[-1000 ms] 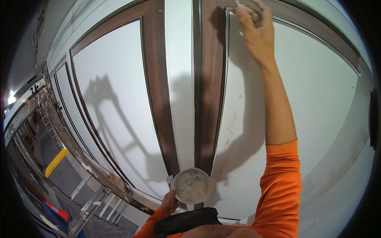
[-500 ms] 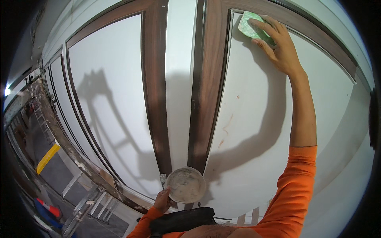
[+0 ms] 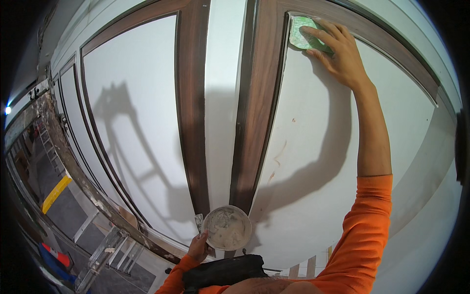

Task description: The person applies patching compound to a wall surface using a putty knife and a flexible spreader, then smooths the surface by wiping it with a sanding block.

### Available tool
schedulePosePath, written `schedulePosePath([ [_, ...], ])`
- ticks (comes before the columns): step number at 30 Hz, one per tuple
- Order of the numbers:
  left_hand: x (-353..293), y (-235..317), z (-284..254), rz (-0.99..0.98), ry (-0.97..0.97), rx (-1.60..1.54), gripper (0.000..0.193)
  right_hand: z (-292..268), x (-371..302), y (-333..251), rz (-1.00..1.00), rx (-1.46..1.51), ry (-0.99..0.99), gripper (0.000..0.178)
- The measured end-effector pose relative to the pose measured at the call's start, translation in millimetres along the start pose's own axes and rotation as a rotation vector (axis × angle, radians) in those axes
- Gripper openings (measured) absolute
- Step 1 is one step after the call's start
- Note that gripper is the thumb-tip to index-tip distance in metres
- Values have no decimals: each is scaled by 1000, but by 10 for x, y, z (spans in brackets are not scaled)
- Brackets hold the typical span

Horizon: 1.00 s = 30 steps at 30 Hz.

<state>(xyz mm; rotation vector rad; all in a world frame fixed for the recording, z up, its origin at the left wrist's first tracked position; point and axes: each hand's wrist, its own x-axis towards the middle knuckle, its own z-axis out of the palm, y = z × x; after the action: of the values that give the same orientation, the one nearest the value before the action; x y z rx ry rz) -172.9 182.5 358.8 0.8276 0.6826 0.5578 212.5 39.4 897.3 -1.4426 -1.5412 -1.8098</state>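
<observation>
My right hand (image 3: 341, 56) is raised high against the white panel (image 3: 313, 122). Its thumb and fingers are closed on a flat green putty spreader (image 3: 304, 35), smeared with white and pressed into the panel's upper left corner beside the dark wood frame (image 3: 267, 73). Low in the middle, my left hand (image 3: 199, 246) grips the rim of a round tub (image 3: 226, 228) of pale grey paste. A narrow smeared blade (image 3: 199, 221) sticks up between that hand and the tub; how it is held is hidden.
Another white panel (image 3: 137, 98) in dark wood stands to the left. Lower left, beyond a stained edge (image 3: 122, 223), are a metal stepladder (image 3: 105, 252), a yellow strip (image 3: 56, 194) and an orange cone (image 3: 62, 258). A black bag (image 3: 225, 273) hangs at my front.
My right hand and the green spreader have slid left along the panel's top into the corner. The tub has shifted slightly left and shows more of its paste.
</observation>
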Motion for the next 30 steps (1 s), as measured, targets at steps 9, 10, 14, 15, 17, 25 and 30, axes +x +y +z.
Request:
schedulePosePath([
  [9,-77,69,76,4,-16,34,51,84,15,-11,-68,-128,5,44],
  [10,-85,78,83,6,-25,41,51,90,16,-12,-74,-140,2,43],
  [14,-3,-20,11,21,-5,25,49,97,-7,-2,-59,-179,-17,42],
  [15,5,-34,-1,29,2,29,48,91,-23,10,-59,-197,-16,41],
  [17,31,-56,-41,30,-9,21,47,116,54,-53,-84,-234,-23,40],
  [25,-45,18,-35,108,-110,178,38,69,70,-72,-129,-355,-48,41],
  [30,-62,68,8,-2,-47,88,41,13,120,-148,-134,-410,-83,40],
])
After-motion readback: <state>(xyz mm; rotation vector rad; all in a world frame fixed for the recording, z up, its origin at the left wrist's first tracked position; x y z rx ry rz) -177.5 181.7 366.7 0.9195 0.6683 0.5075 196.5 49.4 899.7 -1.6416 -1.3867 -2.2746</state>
